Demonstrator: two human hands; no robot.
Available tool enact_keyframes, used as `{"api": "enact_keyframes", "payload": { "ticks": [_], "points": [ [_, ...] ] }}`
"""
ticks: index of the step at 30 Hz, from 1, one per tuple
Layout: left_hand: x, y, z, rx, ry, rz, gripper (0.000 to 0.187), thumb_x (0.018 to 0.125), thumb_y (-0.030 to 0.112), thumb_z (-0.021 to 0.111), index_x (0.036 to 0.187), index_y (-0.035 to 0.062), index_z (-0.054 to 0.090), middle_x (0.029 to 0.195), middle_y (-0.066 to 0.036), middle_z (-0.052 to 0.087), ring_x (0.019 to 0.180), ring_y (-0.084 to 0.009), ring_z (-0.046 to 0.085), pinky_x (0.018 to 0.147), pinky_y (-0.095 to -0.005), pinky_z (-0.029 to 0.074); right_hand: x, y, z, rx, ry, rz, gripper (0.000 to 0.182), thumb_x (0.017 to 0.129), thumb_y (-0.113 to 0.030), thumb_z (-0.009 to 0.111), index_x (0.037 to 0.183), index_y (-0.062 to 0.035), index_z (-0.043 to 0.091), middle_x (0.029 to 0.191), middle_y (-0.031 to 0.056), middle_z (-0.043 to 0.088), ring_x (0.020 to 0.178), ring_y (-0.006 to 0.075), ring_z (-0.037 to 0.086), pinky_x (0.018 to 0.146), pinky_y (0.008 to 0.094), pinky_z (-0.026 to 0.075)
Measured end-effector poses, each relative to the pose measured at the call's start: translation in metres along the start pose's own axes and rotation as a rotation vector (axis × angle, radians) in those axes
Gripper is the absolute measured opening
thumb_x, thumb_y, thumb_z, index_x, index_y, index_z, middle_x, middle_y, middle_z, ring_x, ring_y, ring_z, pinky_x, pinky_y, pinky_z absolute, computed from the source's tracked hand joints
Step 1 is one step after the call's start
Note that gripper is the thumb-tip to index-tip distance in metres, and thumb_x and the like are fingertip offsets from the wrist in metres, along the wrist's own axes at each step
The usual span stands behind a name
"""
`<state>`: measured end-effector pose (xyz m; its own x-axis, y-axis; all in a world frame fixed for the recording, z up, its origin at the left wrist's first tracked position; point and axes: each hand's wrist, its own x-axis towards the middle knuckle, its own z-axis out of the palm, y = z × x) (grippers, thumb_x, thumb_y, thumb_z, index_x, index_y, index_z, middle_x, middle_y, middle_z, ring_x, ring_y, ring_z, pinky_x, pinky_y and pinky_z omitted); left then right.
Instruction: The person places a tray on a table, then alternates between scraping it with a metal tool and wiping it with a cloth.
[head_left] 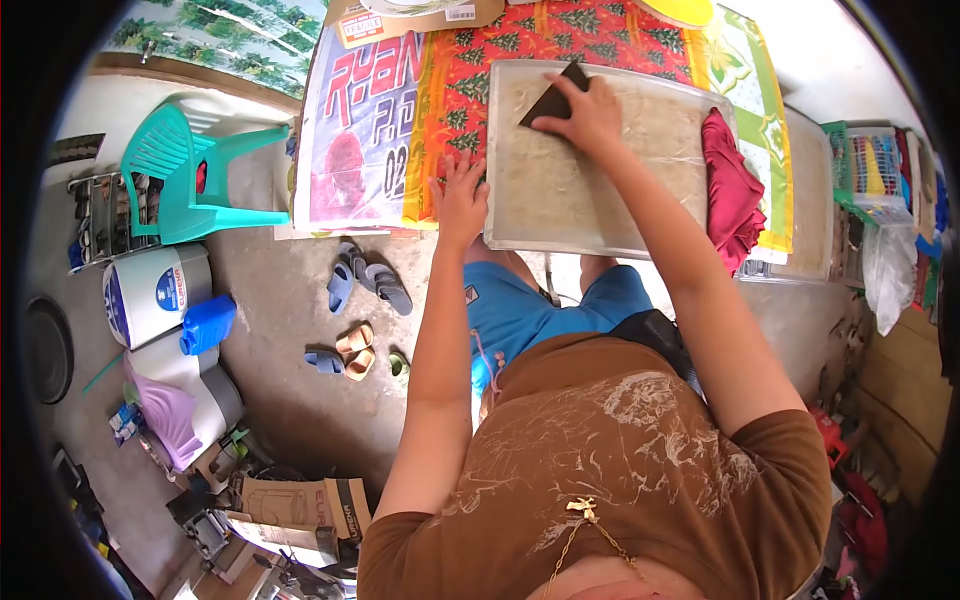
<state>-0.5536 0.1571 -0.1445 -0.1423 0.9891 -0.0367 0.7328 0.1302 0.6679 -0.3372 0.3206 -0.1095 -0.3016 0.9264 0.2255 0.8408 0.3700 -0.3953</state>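
Observation:
My right hand [588,113] grips a dark flat rectangular piece [550,103], held slanted against the upper left part of a pale framed panel [640,185]. The panel has a light metal-like rim and a smeared beige surface. My left hand [462,198] lies with fingers spread on the red tree-patterned cloth [461,95], beside the panel's left edge. A crumpled dark red cloth [733,190] hangs over the panel's right edge.
A green plastic chair [178,190] stands at the left. Slippers [388,287] lie on the floor below the table. White appliances [160,292], a blue container [208,325] and cardboard boxes [300,505] are at lower left. Baskets [875,165] stand at right.

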Motion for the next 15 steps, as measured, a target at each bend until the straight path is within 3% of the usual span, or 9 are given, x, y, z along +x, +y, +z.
{"api": "enact_keyframes", "payload": {
  "ticks": [2, 4, 6, 8, 10, 11, 15],
  "points": [
    [-0.001, -0.005, 0.0, 0.002, -0.022, -0.007, 0.045, 0.092, 0.017, 0.057, 0.137, 0.0153, 0.057, 0.158, -0.006, 0.035, 0.151, -0.0319, 0.015, 0.117, -0.0626, -0.001, -0.005, -0.003, 0.001, -0.029, -0.009, -0.044, 0.078, 0.063, -0.064, 0.078, 0.132, -0.0336, 0.057, 0.108, 0.0174, 0.055, 0.107, 0.0369, 0.054, 0.087, 0.0471, 0.043],
    [0.004, -0.005, 0.0, -0.006, -0.027, -0.003, 0.046, 0.092, 0.016, 0.057, 0.138, 0.0155, 0.056, 0.158, -0.006, 0.034, 0.151, -0.032, 0.015, 0.117, -0.0629, -0.001, -0.028, -0.023, -0.005, -0.001, -0.258, -0.238, 0.079, 0.064, -0.065, 0.077, 0.134, -0.0358, 0.055, 0.112, 0.0189, 0.053, 0.109, 0.0383, 0.053, 0.09, 0.0477, 0.042],
    [0.003, -0.004, -0.001, -0.012, -0.039, 0.003, 0.046, 0.092, 0.016, 0.057, 0.138, 0.0156, 0.056, 0.159, -0.007, 0.033, 0.151, -0.0321, 0.014, 0.116, -0.0635, -0.001, -0.062, -0.038, -0.004, -0.017, -0.342, -0.369, 0.081, 0.064, -0.064, 0.078, 0.137, -0.0385, 0.053, 0.116, 0.0198, 0.05, 0.113, 0.0403, 0.051, 0.095, 0.0486, 0.041],
    [0.005, -0.006, -0.002, -0.011, -0.044, 0.017, 0.046, 0.092, 0.016, 0.057, 0.138, 0.0155, 0.056, 0.159, -0.007, 0.033, 0.151, -0.0322, 0.014, 0.116, -0.0638, -0.001, -0.054, -0.02, 0.003, 0.055, -0.301, -0.28, 0.081, 0.064, -0.064, 0.078, 0.137, -0.0392, 0.054, 0.114, 0.0195, 0.051, 0.113, 0.0395, 0.051, 0.093, 0.0488, 0.042],
    [0.002, -0.006, -0.001, -0.018, -0.051, 0.011, 0.046, 0.092, 0.016, 0.057, 0.138, 0.0154, 0.056, 0.159, -0.007, 0.033, 0.151, -0.0323, 0.014, 0.116, -0.0641, -0.001, -0.028, 0.0, -0.001, 0.075, -0.168, -0.019, 0.081, 0.063, -0.065, 0.078, 0.136, -0.0398, 0.054, 0.114, 0.0191, 0.053, 0.112, 0.0387, 0.052, 0.092, 0.0486, 0.042],
    [0.002, -0.004, -0.003, -0.022, -0.055, 0.006, 0.046, 0.092, 0.016, 0.057, 0.138, 0.0153, 0.056, 0.159, -0.007, 0.033, 0.151, -0.0323, 0.014, 0.116, -0.0643, -0.001, -0.022, 0.001, -0.002, -0.01, -0.07, 0.0, 0.08, 0.063, -0.066, 0.077, 0.135, -0.0397, 0.055, 0.112, 0.0188, 0.054, 0.112, 0.0382, 0.052, 0.092, 0.0478, 0.041],
    [0.004, -0.005, -0.003, -0.001, -0.05, 0.023, 0.047, 0.091, 0.015, 0.058, 0.138, 0.0152, 0.056, 0.159, -0.007, 0.033, 0.151, -0.0324, 0.014, 0.116, -0.0647, -0.001, -0.025, -0.025, -0.002, -0.059, -0.132, -0.145, 0.08, 0.064, -0.066, 0.076, 0.137, -0.0415, 0.052, 0.114, 0.0186, 0.053, 0.113, 0.0369, 0.05, 0.093, 0.0459, 0.038]
  ]
}}
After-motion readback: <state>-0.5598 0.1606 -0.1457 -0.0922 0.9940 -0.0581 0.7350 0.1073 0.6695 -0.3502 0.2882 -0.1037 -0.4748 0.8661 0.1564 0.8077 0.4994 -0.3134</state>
